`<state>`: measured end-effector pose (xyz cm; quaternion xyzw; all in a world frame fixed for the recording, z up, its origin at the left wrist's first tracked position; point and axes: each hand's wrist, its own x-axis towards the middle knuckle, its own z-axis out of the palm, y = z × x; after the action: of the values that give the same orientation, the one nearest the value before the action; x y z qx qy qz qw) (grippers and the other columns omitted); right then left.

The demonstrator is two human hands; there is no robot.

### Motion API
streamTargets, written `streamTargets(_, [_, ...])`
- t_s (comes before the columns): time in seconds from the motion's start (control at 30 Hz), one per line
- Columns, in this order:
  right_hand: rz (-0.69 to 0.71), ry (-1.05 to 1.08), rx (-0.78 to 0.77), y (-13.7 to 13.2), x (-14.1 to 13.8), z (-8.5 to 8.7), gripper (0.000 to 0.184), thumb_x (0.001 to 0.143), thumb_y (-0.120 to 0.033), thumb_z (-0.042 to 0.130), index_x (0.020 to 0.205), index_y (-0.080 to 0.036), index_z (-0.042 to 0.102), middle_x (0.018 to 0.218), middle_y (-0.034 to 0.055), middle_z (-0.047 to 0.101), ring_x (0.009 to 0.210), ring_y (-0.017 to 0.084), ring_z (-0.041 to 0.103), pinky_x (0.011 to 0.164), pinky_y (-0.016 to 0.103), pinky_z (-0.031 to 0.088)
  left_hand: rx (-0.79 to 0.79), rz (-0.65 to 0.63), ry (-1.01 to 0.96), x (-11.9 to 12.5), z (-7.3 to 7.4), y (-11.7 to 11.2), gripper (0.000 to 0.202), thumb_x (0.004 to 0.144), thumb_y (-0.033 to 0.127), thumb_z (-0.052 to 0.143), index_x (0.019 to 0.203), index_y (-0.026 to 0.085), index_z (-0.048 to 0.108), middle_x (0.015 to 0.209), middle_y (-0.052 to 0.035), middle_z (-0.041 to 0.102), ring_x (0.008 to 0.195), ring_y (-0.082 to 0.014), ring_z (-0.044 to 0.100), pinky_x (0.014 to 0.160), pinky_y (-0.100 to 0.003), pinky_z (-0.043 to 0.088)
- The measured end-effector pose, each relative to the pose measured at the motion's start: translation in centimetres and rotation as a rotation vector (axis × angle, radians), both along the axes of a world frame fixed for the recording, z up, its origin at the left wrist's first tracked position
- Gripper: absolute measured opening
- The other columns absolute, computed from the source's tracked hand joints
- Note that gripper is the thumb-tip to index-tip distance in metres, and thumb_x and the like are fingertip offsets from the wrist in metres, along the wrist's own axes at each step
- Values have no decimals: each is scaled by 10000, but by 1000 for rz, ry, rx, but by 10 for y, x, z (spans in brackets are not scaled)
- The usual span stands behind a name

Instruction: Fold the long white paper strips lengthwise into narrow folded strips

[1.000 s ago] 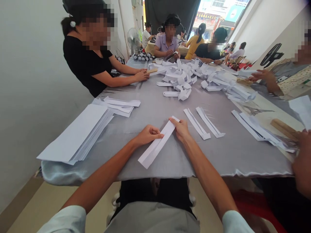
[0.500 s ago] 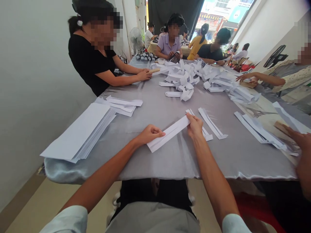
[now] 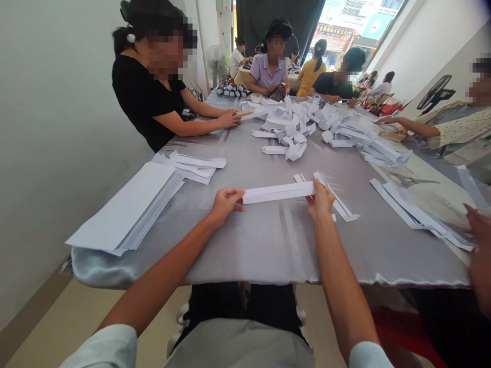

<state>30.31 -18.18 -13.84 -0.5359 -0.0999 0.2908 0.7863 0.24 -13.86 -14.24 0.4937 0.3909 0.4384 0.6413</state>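
I hold a long folded white paper strip (image 3: 278, 192) level and crosswise above the grey satin tablecloth (image 3: 268, 240). My left hand (image 3: 224, 205) pinches its left end. My right hand (image 3: 320, 201) grips its right end, fingers closed on the paper. Just behind my right hand lie two folded strips (image 3: 337, 202) flat on the cloth.
A stack of white sheets (image 3: 130, 207) lies at the left edge, with folded strips (image 3: 195, 166) behind it. More strips (image 3: 412, 212) lie at the right, near another person's hand (image 3: 477, 225). A heap of folded paper pieces (image 3: 314, 128) fills the table's far half, where several people sit.
The strip has swung from a diagonal to level and moved away from me. My right hand went right and my left hand shifted to the strip's left end.
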Motion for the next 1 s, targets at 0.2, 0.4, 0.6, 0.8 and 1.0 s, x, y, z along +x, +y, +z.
streamTargets(0.2, [254, -173, -79, -2, -16, -4, 351, 685, -431, 901, 771, -170, 682, 698, -30, 631, 606, 103, 583, 417, 164, 505, -156, 202, -164, -3, 6, 8, 485, 959, 597, 657, 969, 114, 701, 932, -144, 749, 753, -224, 731, 560, -329, 636])
streamTargets(0.4, [272, -107, -43, 0, -24, -10, 370, 708, -439, 900, 769, -184, 639, 734, -30, 610, 637, 113, 585, 473, 206, 589, -62, 164, -182, 0, 7, 2, 546, 830, 530, 854, 1143, 131, 655, 1125, -183, 769, 827, -214, 756, 648, -322, 651])
streamTargets(0.6, [414, -155, 19, -2, -37, -19, 370, 720, -446, 900, 776, -176, 653, 779, -9, 608, 707, 128, 610, 515, 216, 621, -65, 157, -143, 2, -1, 1, 510, 699, 316, 963, 1063, 127, 660, 993, -120, 770, 825, -199, 747, 701, -346, 659])
streamTargets(0.8, [456, -240, -14, -7, -58, -20, 402, 777, -505, 864, 927, -204, 644, 814, -5, 654, 640, 131, 653, 480, 247, 624, -72, -72, -36, -2, -2, -2, 464, 690, 451, 963, 877, 113, 706, 925, -116, 751, 732, -169, 706, 628, -312, 634])
streamTargets(1.0, [645, -281, 14, -13, -69, -9, 459, 744, -525, 890, 936, -206, 621, 669, -39, 645, 457, 119, 611, 343, 202, 477, -280, -527, 99, -6, 15, -17, 556, 838, 549, 848, 1189, 141, 708, 1322, -223, 719, 1021, -280, 761, 617, -312, 639])
